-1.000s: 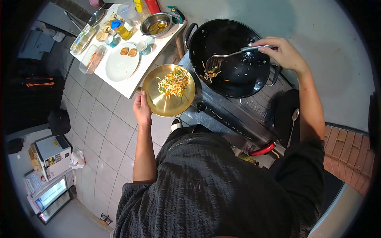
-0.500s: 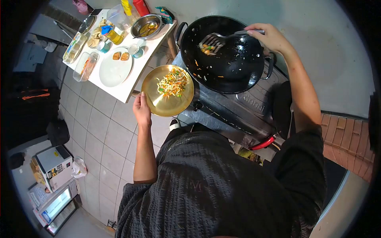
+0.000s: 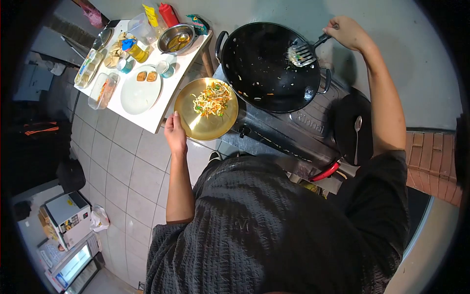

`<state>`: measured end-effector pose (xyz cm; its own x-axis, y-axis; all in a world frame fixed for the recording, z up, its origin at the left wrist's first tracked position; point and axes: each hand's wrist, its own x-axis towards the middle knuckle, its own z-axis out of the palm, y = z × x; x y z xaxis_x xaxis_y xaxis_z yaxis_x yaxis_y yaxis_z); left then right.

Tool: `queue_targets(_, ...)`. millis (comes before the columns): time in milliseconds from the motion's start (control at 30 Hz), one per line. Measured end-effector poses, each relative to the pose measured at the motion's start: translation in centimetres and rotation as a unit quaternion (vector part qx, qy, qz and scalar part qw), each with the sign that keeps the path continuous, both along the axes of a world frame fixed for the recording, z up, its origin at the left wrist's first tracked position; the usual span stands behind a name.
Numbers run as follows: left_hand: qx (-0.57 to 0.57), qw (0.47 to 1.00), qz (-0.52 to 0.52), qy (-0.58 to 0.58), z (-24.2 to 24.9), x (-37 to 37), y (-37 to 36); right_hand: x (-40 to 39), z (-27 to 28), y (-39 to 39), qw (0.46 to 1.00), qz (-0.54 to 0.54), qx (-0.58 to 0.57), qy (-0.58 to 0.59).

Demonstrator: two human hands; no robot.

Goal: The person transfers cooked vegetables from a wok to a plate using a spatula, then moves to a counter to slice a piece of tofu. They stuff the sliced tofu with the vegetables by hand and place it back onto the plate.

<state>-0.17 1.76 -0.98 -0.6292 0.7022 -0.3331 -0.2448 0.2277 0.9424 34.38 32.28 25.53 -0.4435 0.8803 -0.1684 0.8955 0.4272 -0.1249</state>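
At ten o'clock stood a white table (image 3: 148, 118) bearing a white plate (image 3: 139, 96). The person's left hand (image 3: 176, 135) gripped a gold plate (image 3: 220, 125) at its eight o'clock rim, thumb on top, other fingers mostly hidden; a heap of pale strands (image 3: 212, 101) lay toward its one o'clock. Next came a black wok (image 3: 264, 73), a slotted spatula (image 3: 312, 50) at its two o'clock, the right hand (image 3: 348, 34) closed around the handle.

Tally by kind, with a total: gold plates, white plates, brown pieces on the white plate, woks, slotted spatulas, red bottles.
Gold plates: 1, in the left hand
White plates: 1
Brown pieces: 2
Woks: 1
Slotted spatulas: 1, in the right hand
Red bottles: 1
Total: 7
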Motion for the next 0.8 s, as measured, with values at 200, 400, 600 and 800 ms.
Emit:
queue_targets(200,0.034,0.999,-0.005,-0.006,0.2,-0.5,0.6,-2.9,-3.9,0.3,0.985,0.093,0.070,-0.126)
queue_targets(400,0.045,0.999,0.002,-0.024,0.2,-1.2,0.9,-5.4,-1.3,-1.9,0.993,0.111,0.021,-0.028)
queue_targets(600,0.035,0.999,-0.007,-0.001,-0.2,-1.4,1.2,-3.2,-1.2,0.9,0.977,0.119,0.082,-0.159)
queue_targets(800,0.043,0.999,-0.022,-0.024,-0.3,-1.4,1.4,-2.8,-4.2,-1.1,0.989,0.038,-0.143,-0.006)
